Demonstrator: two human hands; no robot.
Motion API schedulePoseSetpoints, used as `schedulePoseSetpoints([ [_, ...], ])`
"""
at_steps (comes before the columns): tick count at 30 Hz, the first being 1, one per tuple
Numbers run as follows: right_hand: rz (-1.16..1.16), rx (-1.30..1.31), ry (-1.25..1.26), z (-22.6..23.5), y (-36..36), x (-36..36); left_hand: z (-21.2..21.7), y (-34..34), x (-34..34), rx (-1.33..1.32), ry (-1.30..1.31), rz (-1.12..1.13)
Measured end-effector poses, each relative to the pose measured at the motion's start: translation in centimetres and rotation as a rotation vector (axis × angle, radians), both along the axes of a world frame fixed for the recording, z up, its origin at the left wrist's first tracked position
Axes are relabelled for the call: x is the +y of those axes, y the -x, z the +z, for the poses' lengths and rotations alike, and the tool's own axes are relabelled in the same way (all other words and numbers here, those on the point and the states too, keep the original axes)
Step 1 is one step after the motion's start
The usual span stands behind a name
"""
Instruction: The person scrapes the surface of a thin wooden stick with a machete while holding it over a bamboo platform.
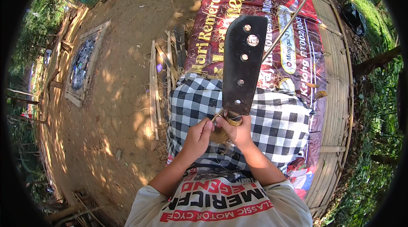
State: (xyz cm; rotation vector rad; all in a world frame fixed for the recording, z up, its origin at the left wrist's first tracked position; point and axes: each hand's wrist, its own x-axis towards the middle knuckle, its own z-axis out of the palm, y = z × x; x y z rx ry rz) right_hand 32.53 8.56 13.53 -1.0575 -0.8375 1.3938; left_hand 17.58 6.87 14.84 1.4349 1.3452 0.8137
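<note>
I saw the right hand (pixel 239 132) closed round the handle (pixel 233 118) of a black cleaver (pixel 243 67), its holed blade (pixel 238 72) pointing away past the knuckles. Just beside it, the left hand (pixel 199 137) pinched a thin pale strip (pixel 292 18), seemingly the one slanting out behind the blade.

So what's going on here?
A person's right hand grips a cleaver by its handle, blade pointing away from the body. The left hand pinches what looks like one end of a thin strip, which appears to run behind the blade toward the upper right. Both hands are over a checkered cloth. Shavings litter the banner ahead; slats lie on the ground to the left.
</note>
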Motion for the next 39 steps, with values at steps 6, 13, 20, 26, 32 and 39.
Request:
schedulePoseSetpoints([
  [6,-0.084,-0.014,0.077,0.5,-1.8,-0.2,0.7,0.7,0.0,0.020,0.079,0.046],
  [13,-0.421,-0.217,0.027,1.1,-8.6,3.4,-0.3,2.4,-0.4,0.122,-0.057,0.139],
  [20,-0.405,-0.195,0.079,0.9,-13.0,4.9,-1.1,3.5,-1.2,0.137,-0.095,0.191],
  [26,-0.307,-0.065,0.092,-2.0,-11.7,4.3,-3.2,5.0,-2.4,0.112,-0.036,0.182],
  [32,-0.245,0.003,0.097,-2.8,-10.7,4.3,-5.7,7.8,-5.5,0.163,-0.086,0.195],
  [39,-0.281,0.166,0.117,-3.4,-11.6,4.2,-9.5,11.7,-10.6,0.169,-0.020,0.256],
])
